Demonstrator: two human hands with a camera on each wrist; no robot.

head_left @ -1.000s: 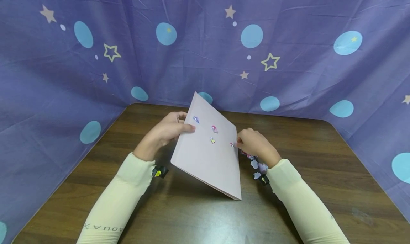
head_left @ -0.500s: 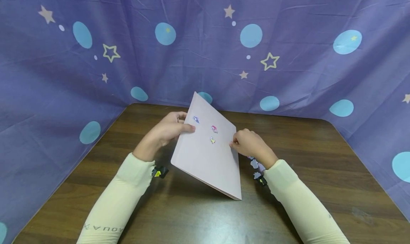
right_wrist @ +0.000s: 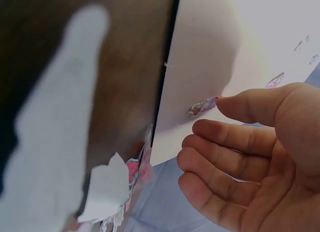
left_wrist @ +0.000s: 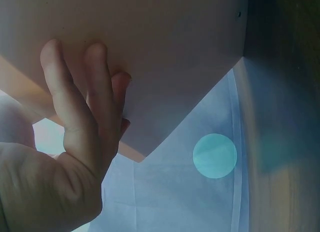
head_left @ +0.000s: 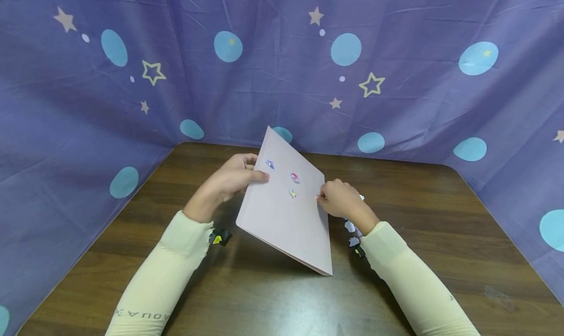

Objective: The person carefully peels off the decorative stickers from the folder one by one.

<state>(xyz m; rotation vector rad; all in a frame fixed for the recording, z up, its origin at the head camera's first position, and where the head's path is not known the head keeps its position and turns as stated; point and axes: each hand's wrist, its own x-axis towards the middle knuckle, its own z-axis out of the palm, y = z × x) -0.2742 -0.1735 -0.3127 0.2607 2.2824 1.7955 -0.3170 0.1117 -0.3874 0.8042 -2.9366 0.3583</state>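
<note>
The pale pink folder [head_left: 286,223] leans at a tilt, its lower right edge on or just above the tabletop [head_left: 273,306]. The left hand [head_left: 231,178] grasps its left edge, thumb in front, fingers behind. The right hand [head_left: 340,199] touches a sticker [right_wrist: 200,107] with its thumb; its fingers bend loosely, gripping nothing. The folder looks light, fairly stiff, suited to an edge hold; the sticker, thin and easily creased, wants its rim pinched.

Head view overlooks the board [head_left: 286,223], shared by nearer wrist views.
</note>
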